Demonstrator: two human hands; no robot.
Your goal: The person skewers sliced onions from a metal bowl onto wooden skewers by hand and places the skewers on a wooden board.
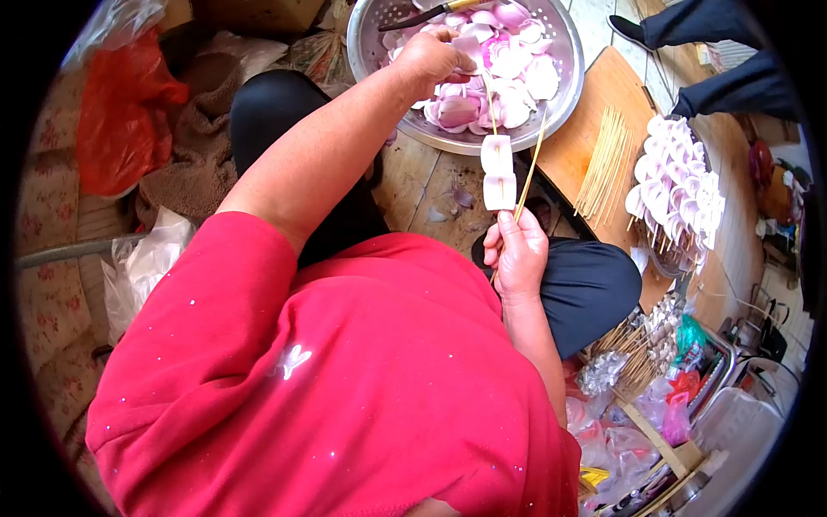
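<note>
My right hand point(520, 255) is closed around the lower ends of thin bamboo skewers point(531, 164). One of them carries two pale onion pieces point(498, 172), just above my fingers; another leans away bare. Over the metal colander point(570, 82), my left hand point(428, 62) pinches a whitish onion piece point(469, 53) close to the tip of the loaded skewer. Whether the tip touches that piece I cannot tell. Purple and white onion pieces point(457, 110) fill the colander below, and a dark-bladed tool with a wooden handle point(422, 15) lies across its far side.
A wooden board point(613, 82) to the right holds a row of bare skewers point(606, 164). Beyond it stands a heap of loaded onion skewers point(676, 185). Foil-wrapped bundles point(603, 372) and plastic bags sit lower right. Another person's legs point(732, 90) are at upper right; a red bag point(129, 112) lies left.
</note>
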